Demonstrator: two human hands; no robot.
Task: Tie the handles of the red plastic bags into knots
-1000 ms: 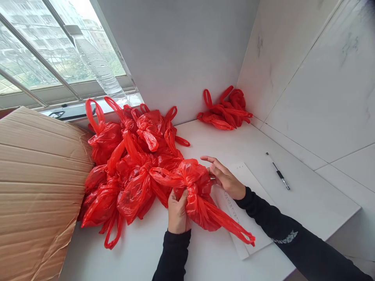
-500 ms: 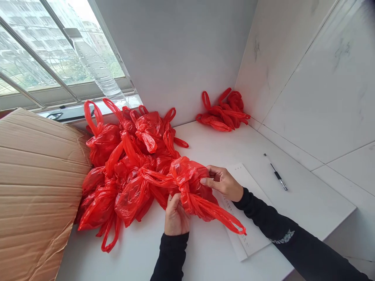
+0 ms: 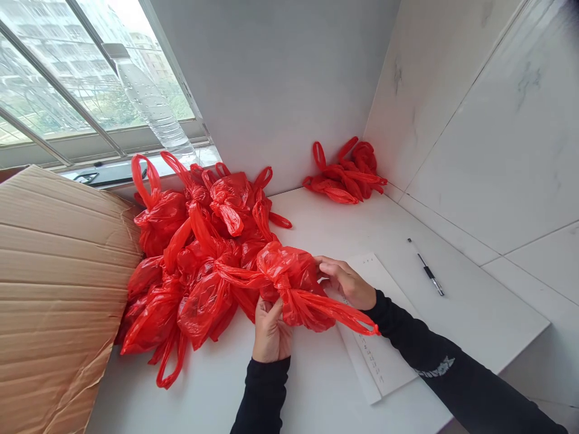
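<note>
Between my hands is a knotted red plastic bag (image 3: pixel 294 271), its handles stretching out to the left and right. My left hand (image 3: pixel 272 328) grips it from the near side, with the thumb on the plastic and the other fingers partly hidden beneath. My right hand (image 3: pixel 346 282) is curled against the bag's right side, fingertips partly hidden behind it. What the bag contains is hidden. Directly left lies a heap of similar tied red bags (image 3: pixel 208 301), which the held bag's left handle overlaps.
A notebook (image 3: pixel 398 337) with handwriting lies under my right forearm, and a pen (image 3: pixel 426 266) rests to its right. Another clump of red bags (image 3: pixel 348 175) sits in the back corner. A cardboard box (image 3: pixel 58 289) stands at left; a water bottle (image 3: pixel 149 102) and phone (image 3: pixel 113 175) are on the sill.
The held bag has turned slightly and its right handle has swung up a little. My right thumb has slipped from the bag's front toward its side. The heap has not moved.
</note>
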